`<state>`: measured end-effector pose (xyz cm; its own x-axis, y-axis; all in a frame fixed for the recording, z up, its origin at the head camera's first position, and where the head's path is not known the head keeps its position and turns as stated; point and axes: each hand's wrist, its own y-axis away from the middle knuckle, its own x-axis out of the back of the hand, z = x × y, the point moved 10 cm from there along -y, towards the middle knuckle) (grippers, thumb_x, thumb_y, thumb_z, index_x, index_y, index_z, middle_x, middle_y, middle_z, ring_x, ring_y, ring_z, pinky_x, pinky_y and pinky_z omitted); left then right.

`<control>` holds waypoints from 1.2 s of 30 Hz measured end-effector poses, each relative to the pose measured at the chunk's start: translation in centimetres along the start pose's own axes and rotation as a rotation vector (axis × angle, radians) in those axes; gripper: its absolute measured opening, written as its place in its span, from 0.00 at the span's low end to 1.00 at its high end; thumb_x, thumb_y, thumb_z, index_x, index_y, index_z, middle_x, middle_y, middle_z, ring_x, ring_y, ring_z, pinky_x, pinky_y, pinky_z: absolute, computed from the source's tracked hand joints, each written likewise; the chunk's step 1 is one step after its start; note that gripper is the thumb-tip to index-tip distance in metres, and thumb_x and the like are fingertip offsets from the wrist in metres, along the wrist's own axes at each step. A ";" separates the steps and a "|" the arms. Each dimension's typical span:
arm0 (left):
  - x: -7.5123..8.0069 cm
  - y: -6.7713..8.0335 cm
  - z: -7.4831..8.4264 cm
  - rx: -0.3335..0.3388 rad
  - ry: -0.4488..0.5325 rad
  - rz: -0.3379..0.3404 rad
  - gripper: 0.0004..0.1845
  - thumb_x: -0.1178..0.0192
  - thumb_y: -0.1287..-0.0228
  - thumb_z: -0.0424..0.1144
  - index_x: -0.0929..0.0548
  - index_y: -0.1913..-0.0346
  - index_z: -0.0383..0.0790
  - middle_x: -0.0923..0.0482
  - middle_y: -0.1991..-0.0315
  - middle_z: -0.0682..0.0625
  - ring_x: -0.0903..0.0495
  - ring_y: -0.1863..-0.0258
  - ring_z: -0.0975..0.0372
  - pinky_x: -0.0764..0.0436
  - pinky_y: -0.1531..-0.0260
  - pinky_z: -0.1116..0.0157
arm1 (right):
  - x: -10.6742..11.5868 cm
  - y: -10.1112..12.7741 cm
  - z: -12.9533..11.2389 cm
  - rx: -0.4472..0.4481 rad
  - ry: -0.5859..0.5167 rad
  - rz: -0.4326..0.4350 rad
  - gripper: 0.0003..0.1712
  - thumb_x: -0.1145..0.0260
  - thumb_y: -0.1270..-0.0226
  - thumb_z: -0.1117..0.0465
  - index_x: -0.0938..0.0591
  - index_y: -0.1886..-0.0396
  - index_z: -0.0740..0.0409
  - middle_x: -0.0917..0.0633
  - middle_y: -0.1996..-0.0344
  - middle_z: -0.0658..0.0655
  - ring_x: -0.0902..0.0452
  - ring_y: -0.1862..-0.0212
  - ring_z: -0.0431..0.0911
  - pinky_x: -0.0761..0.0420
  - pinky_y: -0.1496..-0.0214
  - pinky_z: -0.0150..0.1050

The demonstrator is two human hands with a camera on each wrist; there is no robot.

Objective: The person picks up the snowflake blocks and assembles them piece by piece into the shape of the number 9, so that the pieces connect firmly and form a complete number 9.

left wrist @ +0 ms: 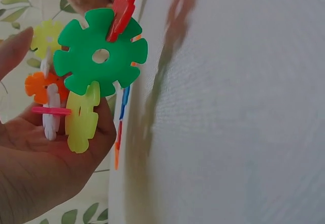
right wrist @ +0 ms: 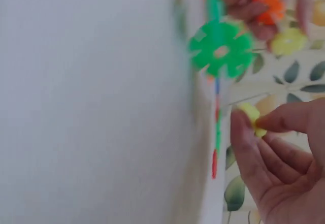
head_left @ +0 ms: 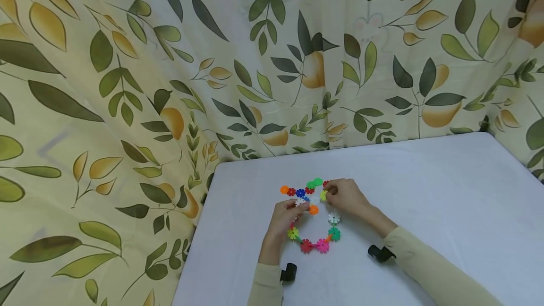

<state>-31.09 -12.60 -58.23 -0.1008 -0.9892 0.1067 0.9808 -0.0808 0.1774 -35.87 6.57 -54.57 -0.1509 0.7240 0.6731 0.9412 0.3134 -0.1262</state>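
Yellow, a small disc [right wrist: 250,115] sits pinched between my right fingers [right wrist: 290,118], near the chain of linked flower discs [head_left: 334,234] that my left fingers [head_left: 294,211] grip.

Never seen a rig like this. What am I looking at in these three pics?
No robot here: just a person's left hand and right hand. The head picture comes from a camera worn on the head, looking forward and down; the other two come from a camera on each wrist, probably the black gadgets. On the white table lies a small group of colourful notched discs. The left hand holds a chain of linked discs; the right pinches a yellow disc.
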 end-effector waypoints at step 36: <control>0.2 0.0 0.2 -0.009 0.180 0.045 0.12 0.28 0.33 0.43 0.15 0.69 0.39 0.13 0.64 0.38 0.31 0.74 0.61 0.32 0.70 0.67 | -2.1 2.4 -3.2 -0.098 -0.690 -0.136 0.11 0.33 0.26 0.68 0.22 0.56 0.74 0.11 0.63 0.72 0.10 0.63 0.63 0.13 0.56 0.56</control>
<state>-31.11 -12.80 -57.99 -0.0262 -0.9977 -0.0628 0.9851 -0.0365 0.1679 -32.27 3.80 -53.96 -0.3953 0.9167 0.0587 0.9185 0.3952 0.0138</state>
